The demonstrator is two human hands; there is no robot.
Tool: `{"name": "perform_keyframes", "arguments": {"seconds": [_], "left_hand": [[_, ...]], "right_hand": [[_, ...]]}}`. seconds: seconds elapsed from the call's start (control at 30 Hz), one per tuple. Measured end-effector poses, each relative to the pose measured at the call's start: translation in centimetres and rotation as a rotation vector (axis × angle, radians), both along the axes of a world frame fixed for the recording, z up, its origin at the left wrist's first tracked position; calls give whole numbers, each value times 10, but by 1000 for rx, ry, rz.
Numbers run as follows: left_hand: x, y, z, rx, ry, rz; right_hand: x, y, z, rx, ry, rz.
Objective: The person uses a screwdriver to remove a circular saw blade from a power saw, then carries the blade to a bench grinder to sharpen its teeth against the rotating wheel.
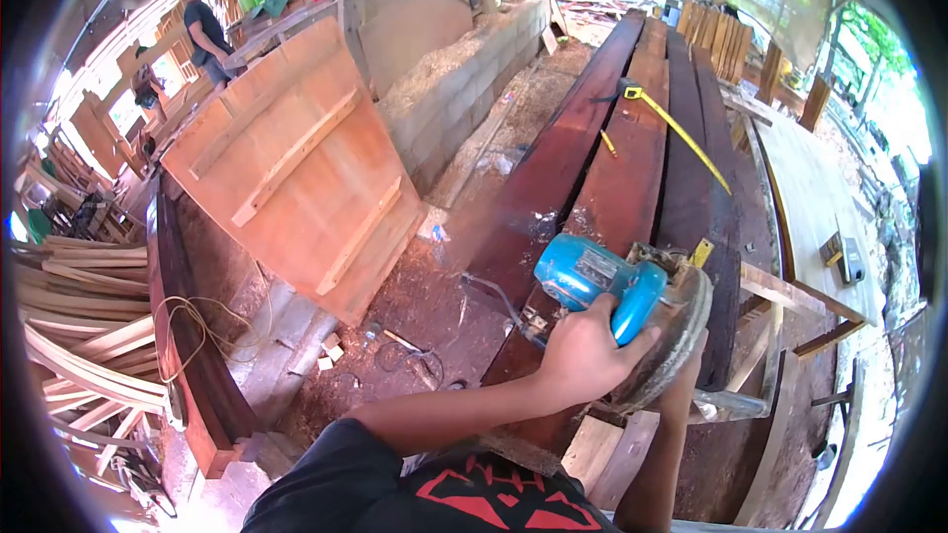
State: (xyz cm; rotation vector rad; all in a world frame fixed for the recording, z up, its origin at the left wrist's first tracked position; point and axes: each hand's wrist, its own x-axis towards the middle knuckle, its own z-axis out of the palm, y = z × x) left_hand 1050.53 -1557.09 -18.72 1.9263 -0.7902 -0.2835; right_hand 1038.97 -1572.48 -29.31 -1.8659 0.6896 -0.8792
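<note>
A blue circular saw point(581, 271) rests over the near end of dark reddish-brown planks point(622, 173). My left hand point(590, 353) is closed around the saw's blue handle. My right hand point(688, 367) reaches up beside the round, dusty blade guard point(686, 321), which hides its fingers. The saw's power cord point(499, 294) runs off to the left. Farther along the planks lie a tape measure point(630, 90) with its yellow blade pulled out and a short yellow pencil point(608, 144). Sawdust is scattered near the saw.
A plywood panel point(296, 163) with battens leans at left, before a low block wall point(474, 74). Curved wood strips point(84, 336) are piled at far left. A pale board point(805, 197) at right carries a dark boxy object point(842, 260). Another person point(205, 35) stands at back left.
</note>
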Motion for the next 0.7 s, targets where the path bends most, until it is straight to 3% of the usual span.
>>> {"name": "perform_keyframes", "arguments": {"seconds": [0.17, 0.27, 0.4, 0.43, 0.57, 0.7], "left_hand": [[-4, 3, 12, 60, 4, 13], [-7, 0, 8, -105, -332, 134], [2, -6, 29, -79, -856, -47], [4, -10, 36, -89, -931, -87], [22, -35, 44, -55, -902, -249], [43, -56, 52, 229, -703, -431]], "right_hand": [[-4, -1, -4, -172, -33, 6], [-6, -5, -4, -243, -15, 35], [-13, -5, 20, -425, 131, 80], [-17, -12, 28, -482, 153, 211], [-16, -25, 45, -522, 278, 344], [-12, -35, 60, -573, 369, 438]]}}
